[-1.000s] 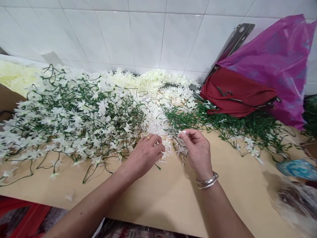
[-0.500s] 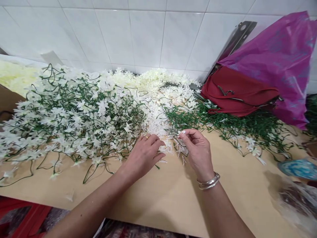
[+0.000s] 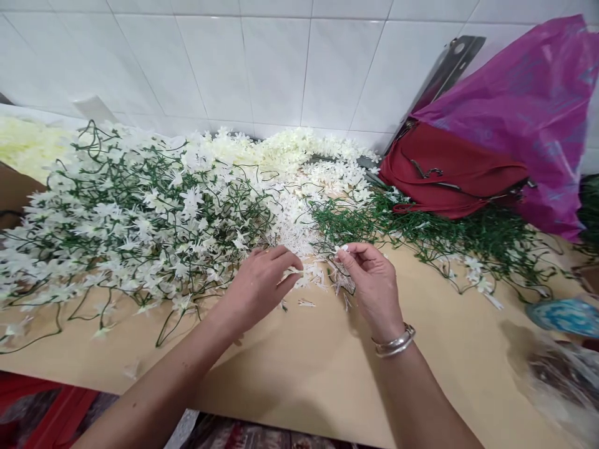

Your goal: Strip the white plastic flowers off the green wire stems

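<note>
My right hand [image 3: 372, 277], with silver bangles on its wrist, pinches a small white artificial flower [image 3: 341, 249] between thumb and fingertips. Close by on its left, my left hand [image 3: 264, 284] has its thumb and fingers closed on a thin pale stamen piece [image 3: 294, 272], partly hidden by the fingers. Thin white stamens [image 3: 312, 275] lie loose on the table between both hands. Just beyond them is a heap of green plastic stems [image 3: 344, 221]. A large tangle of white flowers on green stems [image 3: 154, 212] spreads left of my left hand.
Cream flower heads [image 3: 299, 146] are piled along the tiled wall [image 3: 276, 68]. A red bag [image 3: 449, 174] and a purple plastic bag [image 3: 528, 118] stand at the back right. Blue patterned item [image 3: 566, 317] and clear plastic [image 3: 561, 380] lie at the right of the tan table [image 3: 290, 374].
My left hand has drawn back slightly to the left and closed its fingers on a thin pale piece. The right hand keeps its pinch on the white flower, nearly still.
</note>
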`<action>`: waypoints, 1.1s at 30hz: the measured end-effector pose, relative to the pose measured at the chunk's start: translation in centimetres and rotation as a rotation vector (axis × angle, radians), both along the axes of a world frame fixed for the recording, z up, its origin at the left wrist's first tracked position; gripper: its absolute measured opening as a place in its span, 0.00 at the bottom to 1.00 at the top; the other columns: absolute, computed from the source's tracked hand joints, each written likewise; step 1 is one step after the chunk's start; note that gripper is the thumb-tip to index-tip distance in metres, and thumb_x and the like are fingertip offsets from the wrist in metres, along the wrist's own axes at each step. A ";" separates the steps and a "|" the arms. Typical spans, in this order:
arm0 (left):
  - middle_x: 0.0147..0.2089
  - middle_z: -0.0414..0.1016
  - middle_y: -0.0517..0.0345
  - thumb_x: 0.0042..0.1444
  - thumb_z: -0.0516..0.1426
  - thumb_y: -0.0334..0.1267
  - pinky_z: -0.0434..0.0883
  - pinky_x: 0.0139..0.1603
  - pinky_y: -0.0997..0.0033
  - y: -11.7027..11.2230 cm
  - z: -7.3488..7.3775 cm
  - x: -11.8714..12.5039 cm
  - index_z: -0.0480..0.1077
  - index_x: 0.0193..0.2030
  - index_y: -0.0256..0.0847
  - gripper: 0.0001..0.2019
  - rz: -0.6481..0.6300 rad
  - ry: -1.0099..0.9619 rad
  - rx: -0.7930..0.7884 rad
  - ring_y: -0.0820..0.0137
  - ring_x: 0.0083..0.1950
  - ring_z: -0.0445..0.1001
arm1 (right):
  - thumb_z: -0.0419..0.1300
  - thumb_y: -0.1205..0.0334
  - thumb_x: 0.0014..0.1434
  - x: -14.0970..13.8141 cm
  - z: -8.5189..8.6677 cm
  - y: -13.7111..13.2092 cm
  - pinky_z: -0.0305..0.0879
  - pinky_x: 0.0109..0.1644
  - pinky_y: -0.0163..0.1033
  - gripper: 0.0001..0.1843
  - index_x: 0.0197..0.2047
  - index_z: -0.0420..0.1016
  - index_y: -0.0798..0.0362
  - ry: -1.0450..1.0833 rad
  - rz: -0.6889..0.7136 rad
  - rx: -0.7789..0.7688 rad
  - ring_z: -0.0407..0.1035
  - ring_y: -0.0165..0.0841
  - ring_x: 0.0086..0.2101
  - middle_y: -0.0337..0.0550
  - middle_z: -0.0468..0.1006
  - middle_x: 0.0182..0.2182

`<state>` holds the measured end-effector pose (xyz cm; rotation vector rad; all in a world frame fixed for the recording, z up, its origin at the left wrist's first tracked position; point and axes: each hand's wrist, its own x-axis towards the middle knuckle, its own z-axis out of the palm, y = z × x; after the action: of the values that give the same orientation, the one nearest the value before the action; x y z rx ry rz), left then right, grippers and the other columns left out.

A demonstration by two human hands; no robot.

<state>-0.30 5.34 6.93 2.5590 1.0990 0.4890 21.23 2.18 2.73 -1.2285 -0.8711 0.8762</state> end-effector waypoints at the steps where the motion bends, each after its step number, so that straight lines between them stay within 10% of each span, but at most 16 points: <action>1: 0.50 0.80 0.55 0.70 0.56 0.34 0.67 0.52 0.61 0.3 0.0 0.7 0.75 0.48 0.43 0.06 -0.011 0.011 0.005 0.62 0.50 0.79 | 0.74 0.54 0.52 0.0 0.0 0.0 0.66 0.38 0.37 0.13 0.35 0.79 0.50 0.002 -0.006 0.001 0.71 0.31 0.32 0.37 0.78 0.30; 9: 0.47 0.81 0.50 0.66 0.60 0.34 0.69 0.52 0.55 2.7 -1.5 5.1 0.81 0.45 0.41 0.07 -0.059 0.262 0.040 0.53 0.51 0.80 | 0.75 0.54 0.51 0.7 -0.4 0.3 0.63 0.34 0.36 0.14 0.36 0.79 0.50 0.012 -0.036 0.024 0.68 0.30 0.29 0.35 0.76 0.28; 15: 0.45 0.82 0.51 0.66 0.60 0.36 0.69 0.50 0.63 2.7 -1.8 3.4 0.80 0.43 0.40 0.06 0.061 -0.268 -0.053 0.61 0.46 0.79 | 0.76 0.56 0.51 0.5 0.2 0.0 0.66 0.39 0.36 0.11 0.35 0.81 0.49 0.121 0.091 0.016 0.70 0.30 0.32 0.36 0.78 0.29; 21: 0.32 0.79 0.58 0.60 0.63 0.48 0.69 0.40 0.72 1.5 -2.0 3.1 0.79 0.39 0.39 0.13 0.144 -0.874 -0.653 0.70 0.35 0.74 | 0.77 0.53 0.50 -0.7 1.2 -0.5 0.66 0.41 0.36 0.13 0.34 0.83 0.48 0.268 0.268 -0.021 0.71 0.29 0.31 0.35 0.78 0.29; 33: 0.38 0.84 0.54 0.60 0.65 0.49 0.75 0.45 0.70 0.7 -2.1 3.6 0.82 0.49 0.39 0.17 0.090 -0.937 -0.750 0.66 0.41 0.81 | 0.73 0.55 0.56 -1.2 0.1 -0.3 0.64 0.40 0.37 0.08 0.34 0.82 0.48 0.113 0.263 0.003 0.68 0.31 0.32 0.36 0.77 0.29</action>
<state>3.27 6.00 4.83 1.3647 0.7988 0.9390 20.08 1.86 2.81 -1.0651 -0.9550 1.1431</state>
